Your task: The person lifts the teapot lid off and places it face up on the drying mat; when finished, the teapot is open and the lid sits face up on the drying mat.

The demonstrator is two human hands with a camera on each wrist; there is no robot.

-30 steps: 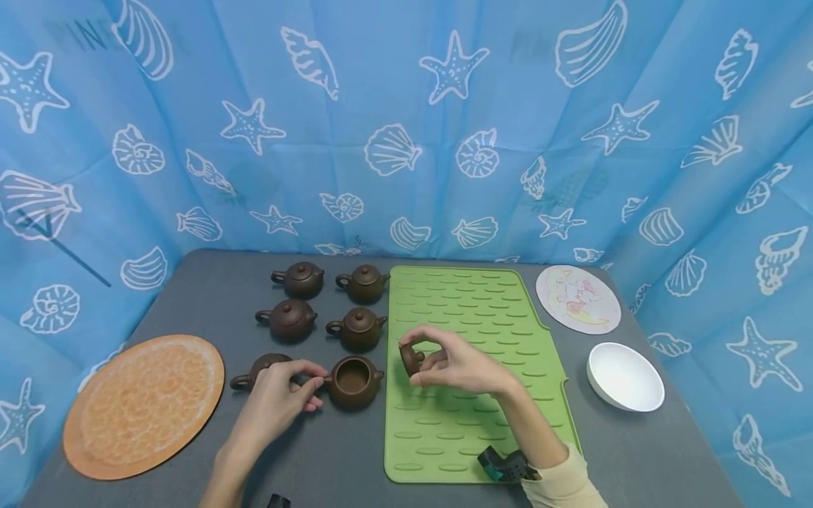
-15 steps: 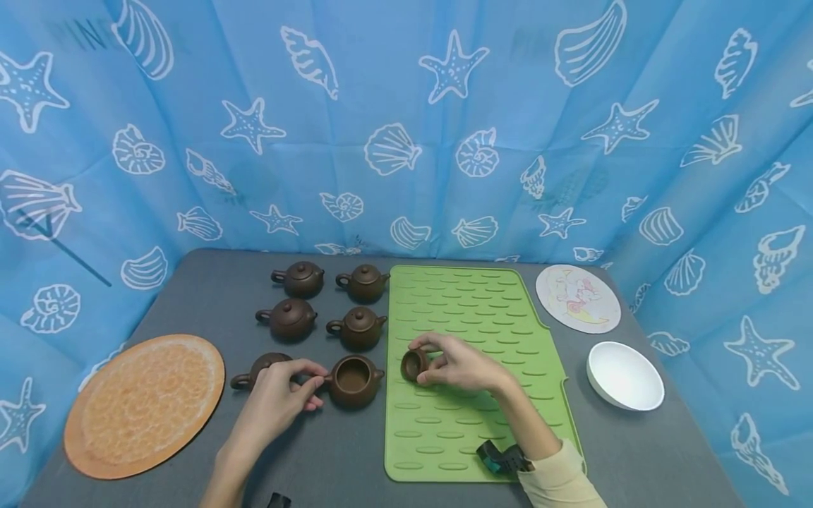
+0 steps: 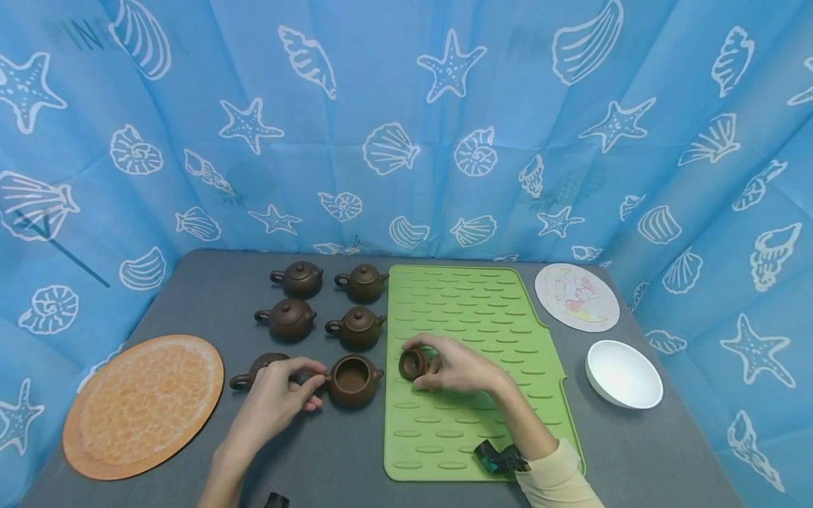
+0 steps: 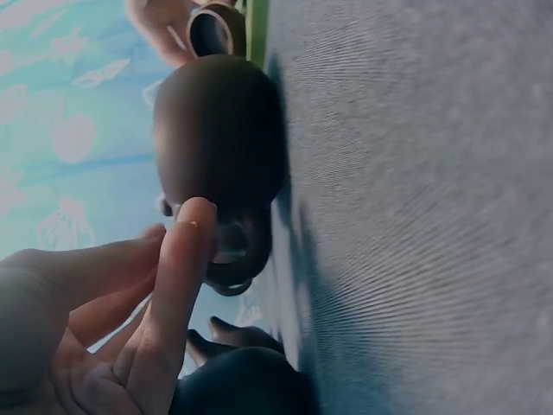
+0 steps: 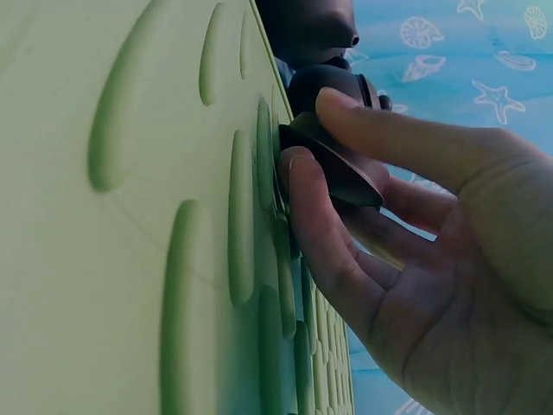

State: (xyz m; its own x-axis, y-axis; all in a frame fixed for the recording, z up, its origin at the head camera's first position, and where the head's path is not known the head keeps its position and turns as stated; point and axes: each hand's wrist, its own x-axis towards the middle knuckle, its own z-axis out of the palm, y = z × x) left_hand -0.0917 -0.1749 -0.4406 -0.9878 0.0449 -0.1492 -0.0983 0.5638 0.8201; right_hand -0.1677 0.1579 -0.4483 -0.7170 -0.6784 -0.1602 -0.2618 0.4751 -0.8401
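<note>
Two hands at work at the middle of the frame, one on an open teapot [image 3: 352,384], the other on its small brown lid [image 3: 413,364].
In the head view, the left hand [image 3: 279,395], left of centre, pinches the teapot's handle between thumb and fingers; the pot stands upright on the grey counter [image 3: 317,451], just left of the green mat [image 3: 464,303]. The right hand [image 3: 454,367] is clamped on the lid, thumb and fingers round its rim, hollow side showing, over the mat's left part; whether the lid touches the mat cannot be told. Four lidded teapots [image 3: 358,329] stand above, and a partly hidden teapot [image 3: 263,363] is behind the left hand. An orange round mat [image 3: 146,409] lies lower left, a white bowl [image 3: 624,374] stands at right, and a round picture card [image 3: 576,298] lies above it.
</note>
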